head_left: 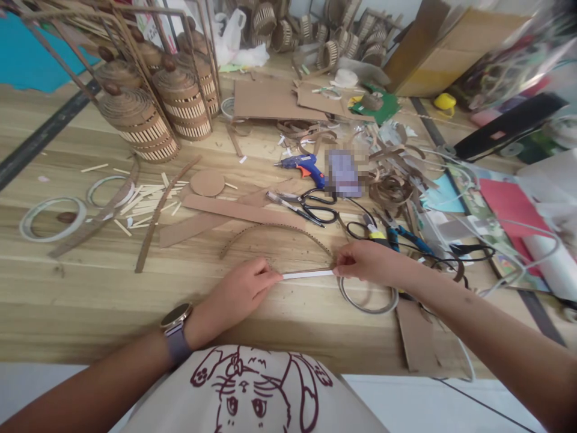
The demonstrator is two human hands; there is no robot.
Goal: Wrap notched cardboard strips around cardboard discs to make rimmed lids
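Observation:
My left hand (237, 291) pinches the left end of a narrow strip (308, 275), white in front with a brown edge behind. At its other end my right hand (367, 263) closes thumb and fingers on it. The strip is stretched straight between the two hands, low over the wooden table. Just behind it a brown corrugated cardboard strip (274, 227) stands in an arc, its right end reaching the fingers of my right hand; whether they hold it too, I cannot tell. A thin tape ring (370, 310) lies below my right hand.
Scissors (315, 207), a blue glue gun (303, 163) and blue-handled pliers (412, 237) lie ahead. Flat cardboard strips (238, 211), small sticks (148, 198) and a tape roll (29, 219) are to the left. Lidded cardboard jars (139, 117) stand behind, within a frame.

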